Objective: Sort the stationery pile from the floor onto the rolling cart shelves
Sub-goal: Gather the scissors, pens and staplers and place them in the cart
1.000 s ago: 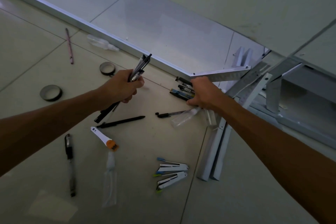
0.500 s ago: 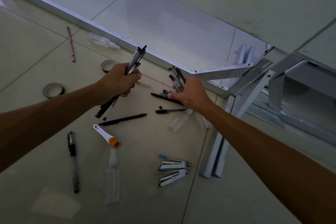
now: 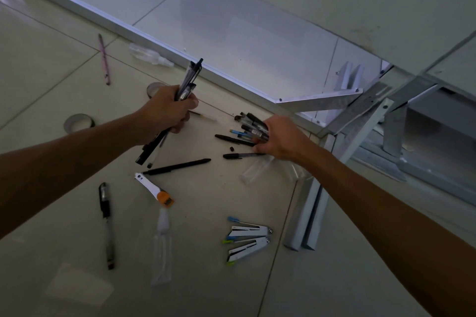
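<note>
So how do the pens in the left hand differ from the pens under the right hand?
Left hand grips its pen bundle aloft, steeply tilted and aligned. Right hand gathers the pen cluster low at the floor, fanned out. Both are mostly dark pens.

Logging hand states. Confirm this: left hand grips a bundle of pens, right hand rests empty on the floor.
Wrong about the right hand: it is not empty; it is gathering several pens off the floor. The left hand does grip a bundle, as the head view shows.

Staplers (image 3: pixel 248 238) lie right of glue bottle (image 3: pixel 162 244), left of rails (image 3: pixel 307 216).
</note>
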